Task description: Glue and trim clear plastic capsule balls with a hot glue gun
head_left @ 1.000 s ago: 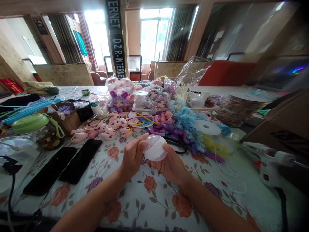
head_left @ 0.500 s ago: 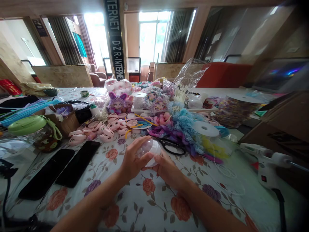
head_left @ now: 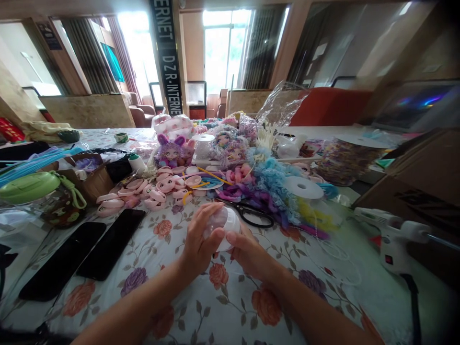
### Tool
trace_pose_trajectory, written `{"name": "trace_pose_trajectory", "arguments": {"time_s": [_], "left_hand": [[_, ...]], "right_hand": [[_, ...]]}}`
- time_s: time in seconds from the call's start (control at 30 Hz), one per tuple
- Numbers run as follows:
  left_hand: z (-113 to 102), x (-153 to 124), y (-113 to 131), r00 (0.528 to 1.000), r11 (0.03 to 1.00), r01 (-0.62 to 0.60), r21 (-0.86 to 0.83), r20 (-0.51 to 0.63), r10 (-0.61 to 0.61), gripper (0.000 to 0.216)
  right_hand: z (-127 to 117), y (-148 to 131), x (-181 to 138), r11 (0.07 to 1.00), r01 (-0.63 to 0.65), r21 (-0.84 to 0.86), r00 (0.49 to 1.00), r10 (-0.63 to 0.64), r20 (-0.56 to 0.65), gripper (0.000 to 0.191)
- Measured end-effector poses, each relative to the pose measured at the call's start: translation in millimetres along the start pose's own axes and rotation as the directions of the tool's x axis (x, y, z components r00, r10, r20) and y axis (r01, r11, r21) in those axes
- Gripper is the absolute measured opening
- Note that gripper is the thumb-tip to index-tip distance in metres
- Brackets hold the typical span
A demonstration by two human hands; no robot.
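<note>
A small clear plastic jar (head_left: 216,219) with a white lid (head_left: 233,225) is held between both hands above the flowered tablecloth (head_left: 201,306). My left hand (head_left: 203,235) wraps round the clear body, its thumb along the near side. On the lid side, my right hand (head_left: 247,249) grips with its thumb up against the rim; its other fingers are mostly hidden. What the jar contains is too unclear to tell. Just beyond the right hand lie black-handled scissors (head_left: 257,216).
Pink doll-face pieces (head_left: 158,191) and furry dolls (head_left: 170,152) are heaped behind the hands. Blue fluffy yarn (head_left: 271,179) and a white spool (head_left: 304,187) lie to the right, with a glue gun (head_left: 390,239) farther out. Two black phones (head_left: 111,244) rest at left.
The view has shifted slightly. Both hands keep hold of the jar, which is turned a little so that more of the lid's side shows.
</note>
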State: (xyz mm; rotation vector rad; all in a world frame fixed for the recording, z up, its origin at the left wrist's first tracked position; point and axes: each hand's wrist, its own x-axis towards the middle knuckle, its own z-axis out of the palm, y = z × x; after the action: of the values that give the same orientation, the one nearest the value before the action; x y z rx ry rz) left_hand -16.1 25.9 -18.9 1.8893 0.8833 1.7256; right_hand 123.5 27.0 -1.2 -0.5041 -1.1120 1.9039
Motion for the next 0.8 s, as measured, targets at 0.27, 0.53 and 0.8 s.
{"name": "trace_pose_trajectory", "arguments": {"time_s": [0.27,0.53,0.8], "left_hand": [[-9,8,7,0.978,0.97,0.209,-0.125,0.051,-0.205,0.067],[-6,6,7,0.981,0.979,0.192,-0.066,0.015,-0.191,0.033],[-1,5,8,0.987,0.984,0.157,-0.084,-0.031,-0.16,0.026]], "right_hand": [[1,2,2,0.998,-0.019,-0.057,1.0,0.018,-0.018,0.062],[-2,2,5,0.997,-0.059,-0.053,0.998,0.058,-0.027,0.067],[-4,3,3,0.996,-0.02,-0.089,0.999,0.018,-0.032,0.068]]}}
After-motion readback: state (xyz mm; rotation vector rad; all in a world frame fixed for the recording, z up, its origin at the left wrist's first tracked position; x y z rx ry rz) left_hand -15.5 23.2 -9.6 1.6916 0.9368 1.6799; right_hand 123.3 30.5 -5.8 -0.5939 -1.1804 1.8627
